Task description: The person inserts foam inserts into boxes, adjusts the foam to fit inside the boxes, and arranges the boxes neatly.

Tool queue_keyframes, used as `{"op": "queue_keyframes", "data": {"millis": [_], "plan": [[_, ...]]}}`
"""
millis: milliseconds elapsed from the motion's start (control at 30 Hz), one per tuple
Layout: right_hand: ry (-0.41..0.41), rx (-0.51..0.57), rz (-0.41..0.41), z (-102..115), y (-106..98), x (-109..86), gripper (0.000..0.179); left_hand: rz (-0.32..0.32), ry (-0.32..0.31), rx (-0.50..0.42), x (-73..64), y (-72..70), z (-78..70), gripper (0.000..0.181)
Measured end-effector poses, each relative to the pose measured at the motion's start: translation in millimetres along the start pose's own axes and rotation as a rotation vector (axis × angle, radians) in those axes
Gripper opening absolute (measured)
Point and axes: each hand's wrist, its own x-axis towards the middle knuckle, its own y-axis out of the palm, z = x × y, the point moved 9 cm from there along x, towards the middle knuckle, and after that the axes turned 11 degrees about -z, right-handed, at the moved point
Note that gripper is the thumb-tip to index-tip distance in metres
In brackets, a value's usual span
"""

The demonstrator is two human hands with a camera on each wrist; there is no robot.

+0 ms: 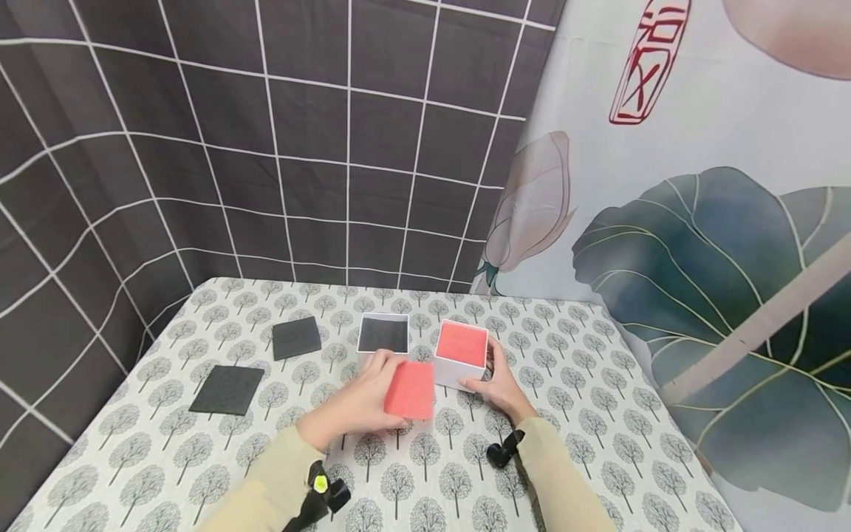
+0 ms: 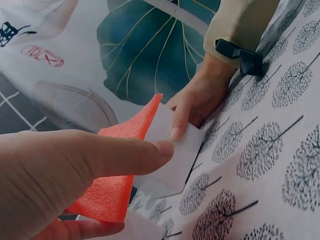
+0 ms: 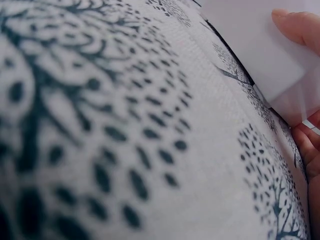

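My left hand [image 1: 362, 395] pinches a thin red foam square [image 1: 410, 391] by its left side, thumb on one face and fingers on the other. In the left wrist view the sheet bends slightly beside the thumb. A white square box [image 1: 460, 372] stands to its right, with red foam [image 1: 463, 342] filling its top nearly to the rim. My right hand [image 1: 500, 380] grips this box from its right side, thumb on the near wall. Behind my left hand is a second white box [image 1: 362, 359] with black foam [image 1: 382, 335] inside; the hand hides part of its front.
Two black foam squares [image 1: 227, 389] [image 1: 296, 338] lie flat on the left of the table. A tree-patterned cloth [image 1: 425, 473] covers the tabletop. A dark gridded curtain [image 1: 312, 177] hangs behind, and a lotus-print cloth [image 1: 725, 295] hangs at the right.
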Motion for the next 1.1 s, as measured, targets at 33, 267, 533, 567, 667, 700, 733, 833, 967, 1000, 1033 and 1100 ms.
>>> {"op": "queue_keyframes", "data": {"millis": [33,267,533,567,667,700,733,833,967,1000,1033,1100], "plan": [[0.001,-0.002,0.002,0,0,0.0,0.105,-0.004,0.010,0.001,1.7,0.4,-2.3,0.095],[0.017,-0.017,0.006,0,-1,-0.4,0.107,-0.030,0.078,-0.006,21.4,3.4,-15.0,0.095],[0.002,-0.009,0.006,1,0,-0.7,0.105,-0.041,0.072,0.010,46.2,3.0,-22.6,0.096],[-0.003,-0.008,0.008,2,0,-0.6,0.105,-0.048,0.071,0.022,48.7,2.6,-23.2,0.096],[-0.022,-0.002,0.008,4,1,-0.2,0.104,-0.069,0.063,0.038,55.2,1.8,-24.0,0.095],[-0.028,0.002,0.009,4,1,-0.2,0.104,-0.073,0.057,0.037,56.8,2.1,-23.9,0.095],[-0.037,0.005,0.013,4,1,0.0,0.104,-0.069,0.046,0.032,58.3,3.0,-23.1,0.094],[-0.039,0.001,0.019,4,2,0.6,0.105,-0.060,0.020,0.031,62.7,5.5,-20.2,0.093],[-0.031,-0.034,0.014,2,1,1.1,0.106,-0.050,-0.015,0.029,69.3,7.1,-17.0,0.093],[-0.032,-0.043,0.011,2,0,1.1,0.105,-0.049,-0.018,0.028,71.0,7.2,-16.9,0.094],[-0.033,-0.048,0.010,2,0,1.0,0.105,-0.046,-0.020,0.023,72.9,7.4,-17.4,0.094],[-0.036,-0.050,0.008,2,-1,0.9,0.105,-0.036,-0.018,0.025,76.7,8.5,-18.4,0.094]]}}
